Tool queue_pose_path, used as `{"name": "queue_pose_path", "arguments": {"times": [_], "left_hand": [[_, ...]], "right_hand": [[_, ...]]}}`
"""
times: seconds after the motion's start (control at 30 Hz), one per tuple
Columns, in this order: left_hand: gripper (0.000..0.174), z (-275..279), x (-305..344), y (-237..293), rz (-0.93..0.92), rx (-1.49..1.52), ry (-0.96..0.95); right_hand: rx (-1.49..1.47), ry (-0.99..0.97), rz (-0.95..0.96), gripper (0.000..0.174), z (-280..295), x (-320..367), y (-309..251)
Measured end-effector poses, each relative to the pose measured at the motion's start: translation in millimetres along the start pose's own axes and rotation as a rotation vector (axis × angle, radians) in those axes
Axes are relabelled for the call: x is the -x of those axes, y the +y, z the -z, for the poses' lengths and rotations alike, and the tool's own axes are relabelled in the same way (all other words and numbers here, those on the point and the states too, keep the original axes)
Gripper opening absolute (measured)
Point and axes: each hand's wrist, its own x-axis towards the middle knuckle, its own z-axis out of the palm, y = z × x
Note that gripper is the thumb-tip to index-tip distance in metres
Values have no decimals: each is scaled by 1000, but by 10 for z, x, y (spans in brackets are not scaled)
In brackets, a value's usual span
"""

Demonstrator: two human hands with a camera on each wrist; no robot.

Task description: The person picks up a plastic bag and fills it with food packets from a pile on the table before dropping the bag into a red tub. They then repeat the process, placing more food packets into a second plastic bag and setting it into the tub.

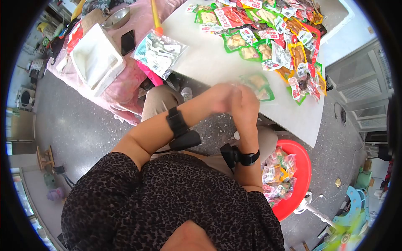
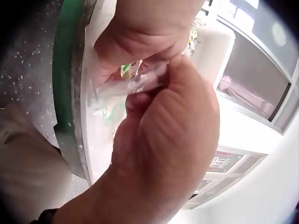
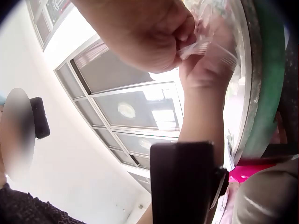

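Observation:
Over the near edge of the white table (image 1: 201, 50), my two hands meet at a clear plastic bag (image 2: 140, 84). My right hand (image 1: 246, 104) pinches the bag's edge, its fingers curled, as the right wrist view shows. My left hand (image 1: 222, 98) holds the bag from the other side, and part of that hand shows through the film. Green-edged food packets (image 1: 257, 85) appear blurred just beyond the hands, overlapped by clear film in the head view. A heap of sealed snack packets (image 1: 268, 37) with red, green and yellow edges covers the table's far right.
A packet of flat clear bags (image 1: 161, 52) lies at the table's left edge. Left of it are a white foam box (image 1: 96, 60), a phone (image 1: 128, 42) and a metal bowl (image 1: 117, 19) on pink cloth. A red tub (image 1: 302, 175) with filled bags stands by my right side.

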Motion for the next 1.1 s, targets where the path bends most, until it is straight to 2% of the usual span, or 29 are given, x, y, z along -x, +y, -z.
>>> {"name": "queue_pose_path", "arguments": {"times": [0.1,0.2,0.3,0.4,0.47,0.53,0.57,0.6,0.63,0.67,0.73,0.83,0.93,1.03,1.1], "left_hand": [[21,-48,84,-50,-112,153,-36],[17,50,-190,82,-221,0,111],[16,54,-254,105,-226,68,79],[16,110,-11,55,-282,-25,-85],[16,220,232,246,-575,-794,-209],[19,-3,396,459,-268,-580,109],[20,27,300,584,-355,-694,204],[22,187,123,745,-489,-874,152],[23,236,-41,888,-540,-1018,235],[27,278,-194,1004,-621,-1317,351],[32,471,-590,1236,-1118,-1786,417],[37,398,-902,1486,-1113,-1894,502],[40,210,-1048,1497,-938,-2006,528],[48,-17,-1072,1448,-703,-2100,649],[55,-119,-1085,1474,-540,-2071,673]], "right_hand": [[7,-27,-2,11,-9,1,-10],[30,-53,7,12,-79,-6,-11],[19,-19,4,12,-126,-19,96],[-20,25,-40,12,-101,-41,141],[-63,41,-86,12,-94,-48,175],[-122,39,-139,11,-119,-36,215],[-133,29,-148,11,-136,-28,213],[-142,19,-153,11,-144,-31,212],[-149,12,-155,11,-145,-51,215],[-151,10,-156,10,-154,-63,228],[-154,7,-165,9,-188,-28,256],[-150,4,-155,9,-189,-6,272],[-154,16,-141,8,-219,9,302],[-155,7,-157,6,-214,3,288],[-152,12,-134,5,-215,2,296]]}}
